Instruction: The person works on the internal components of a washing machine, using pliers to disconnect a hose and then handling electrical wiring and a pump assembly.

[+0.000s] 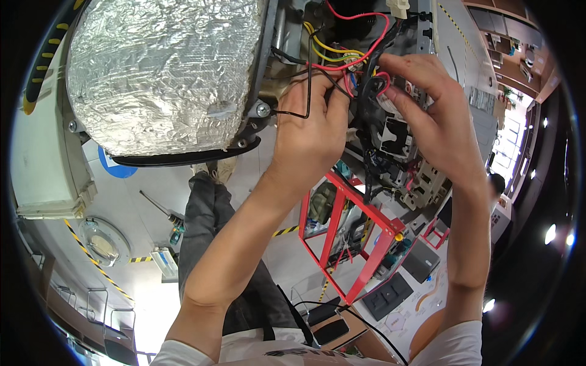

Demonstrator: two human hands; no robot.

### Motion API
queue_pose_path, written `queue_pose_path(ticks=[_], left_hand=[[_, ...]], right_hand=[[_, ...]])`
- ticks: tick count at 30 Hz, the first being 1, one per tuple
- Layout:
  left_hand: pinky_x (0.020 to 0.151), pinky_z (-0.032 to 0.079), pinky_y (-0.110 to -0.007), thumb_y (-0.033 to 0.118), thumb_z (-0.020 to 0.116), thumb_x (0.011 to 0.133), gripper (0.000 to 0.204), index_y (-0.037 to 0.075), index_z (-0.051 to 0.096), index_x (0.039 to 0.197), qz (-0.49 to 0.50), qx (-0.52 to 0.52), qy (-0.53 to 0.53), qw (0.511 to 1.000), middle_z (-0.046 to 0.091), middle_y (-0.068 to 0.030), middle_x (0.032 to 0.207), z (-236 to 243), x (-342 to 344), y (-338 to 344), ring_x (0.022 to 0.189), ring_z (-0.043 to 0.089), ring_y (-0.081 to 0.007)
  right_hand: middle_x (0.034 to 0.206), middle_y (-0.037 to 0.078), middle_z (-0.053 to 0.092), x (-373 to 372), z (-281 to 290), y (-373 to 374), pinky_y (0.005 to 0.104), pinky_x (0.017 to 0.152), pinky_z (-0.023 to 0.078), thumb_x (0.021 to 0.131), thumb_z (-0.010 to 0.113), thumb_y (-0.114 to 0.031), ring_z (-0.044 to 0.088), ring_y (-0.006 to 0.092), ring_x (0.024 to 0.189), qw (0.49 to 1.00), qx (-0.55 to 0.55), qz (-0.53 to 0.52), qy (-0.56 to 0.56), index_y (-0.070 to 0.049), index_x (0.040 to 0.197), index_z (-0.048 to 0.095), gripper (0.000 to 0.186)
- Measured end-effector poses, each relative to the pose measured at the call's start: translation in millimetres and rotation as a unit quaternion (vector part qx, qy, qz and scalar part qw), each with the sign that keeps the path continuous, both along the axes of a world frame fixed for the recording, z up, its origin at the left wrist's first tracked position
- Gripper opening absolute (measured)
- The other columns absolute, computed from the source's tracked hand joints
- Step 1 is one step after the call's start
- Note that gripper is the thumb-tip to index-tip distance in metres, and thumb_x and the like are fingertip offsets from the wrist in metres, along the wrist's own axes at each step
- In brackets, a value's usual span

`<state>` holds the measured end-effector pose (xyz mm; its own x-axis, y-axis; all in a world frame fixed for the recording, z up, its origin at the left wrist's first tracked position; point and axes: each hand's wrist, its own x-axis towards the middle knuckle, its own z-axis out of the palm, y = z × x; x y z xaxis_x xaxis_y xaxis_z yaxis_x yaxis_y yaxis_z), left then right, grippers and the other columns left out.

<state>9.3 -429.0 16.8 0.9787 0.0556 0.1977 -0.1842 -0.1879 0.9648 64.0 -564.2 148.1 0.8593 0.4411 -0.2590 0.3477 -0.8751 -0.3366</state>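
Observation:
Inside an opened machine, loose wiring crowds around both of my hands. My left hand (311,125) has its fingers curled into the wires (352,79), closed on them; some fingertips are hidden. Just to the right, my right hand (438,107) holds its thumb and forefinger apart around a small red wire loop (387,78), beside the black-wrapped wire harness (366,116). Yellow wires (332,49) and a long red wire (360,15) arch above my fingers. A thin black wire (308,91) passes in front of my left hand.
A foil-covered drum-like part (165,76) with a dark rim fills the upper left. Below the machine stands a red metal frame (332,222). A tool (162,207) and a round glass door (105,242) lie on the floor. Dark trays (387,296) rest at lower right.

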Motion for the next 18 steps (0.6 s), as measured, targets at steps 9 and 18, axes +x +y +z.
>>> queue_pose_path(ticks=[9, 18], left_hand=[[0.075, 0.047, -0.04, 0.0, 0.06, 0.079, 0.028, -0.004, 0.062, 0.107, -0.037, 0.077, -0.045, 0.995, 0.056, -0.0165, 0.099, -10, 6, -2, 0.085, 0.056, -0.0315], [0.073, 0.045, -0.044, 0.003, 0.056, 0.086, 0.022, -0.003, 0.062, 0.107, -0.065, 0.032, -0.006, 0.997, 0.057, -0.016, 0.096, 2, 11, 7, 0.087, 0.056, -0.0335]], right_hand=[[0.112, 0.015, 0.058, 12, 0, 4, 0.0324, 0.09, 0.044, 0.08, 0.059, 0.001, 0.058, 0.0283, 0.101, 0.999, -0.001, -0.017, 0.044, 0.009, 0.109, 0.059, 0.031], [0.109, 0.012, 0.059, 18, 7, 0, 0.0303, 0.091, 0.043, 0.081, 0.061, -0.001, 0.058, 0.0232, 0.101, 0.993, 0.018, -0.047, 0.105, 0.009, 0.109, 0.06, 0.03]])
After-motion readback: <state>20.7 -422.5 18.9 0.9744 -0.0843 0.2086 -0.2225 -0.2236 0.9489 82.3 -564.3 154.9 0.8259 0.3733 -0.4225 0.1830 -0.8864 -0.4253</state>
